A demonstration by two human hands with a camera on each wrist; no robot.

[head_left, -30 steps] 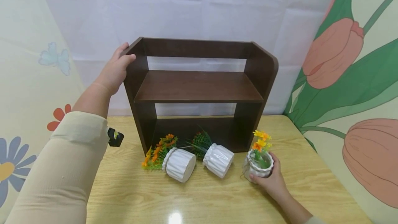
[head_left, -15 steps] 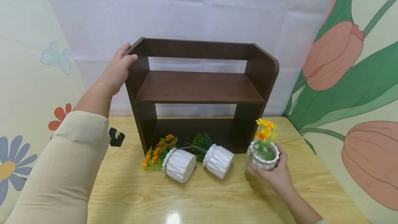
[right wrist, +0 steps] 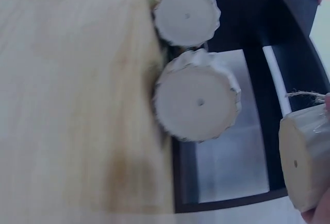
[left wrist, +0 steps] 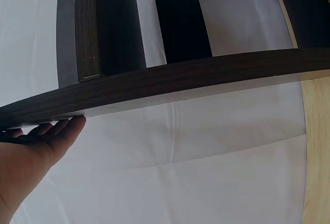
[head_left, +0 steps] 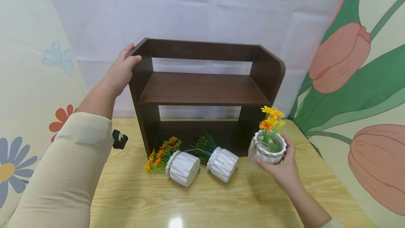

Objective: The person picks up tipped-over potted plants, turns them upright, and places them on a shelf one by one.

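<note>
In the head view, my left hand (head_left: 120, 73) holds the upper left side panel of a dark brown two-tier shelf (head_left: 205, 89), the thumb over its edge. Fingertips (left wrist: 77, 123) touch the panel in the left wrist view. My right hand (head_left: 284, 168) grips a white ribbed flower pot (head_left: 269, 150) with yellow and orange artificial flowers, raised above the table at the shelf's right front. Its flat underside shows in the right wrist view. Two more white pots lie tipped at the shelf's foot: one with orange flowers (head_left: 183, 168), one with a green plant and red specks (head_left: 222, 164).
The light wood table (head_left: 221, 203) carries everything. Behind the shelf hangs a white cloth (head_left: 177, 10). A painted wall (head_left: 376, 80) borders the table on the right, and another stands at the left.
My right hand has lifted the pot with yellow and orange flowers off the table, up and slightly right. The left hand keeps its place on the shelf; the other two pots lie as before.
</note>
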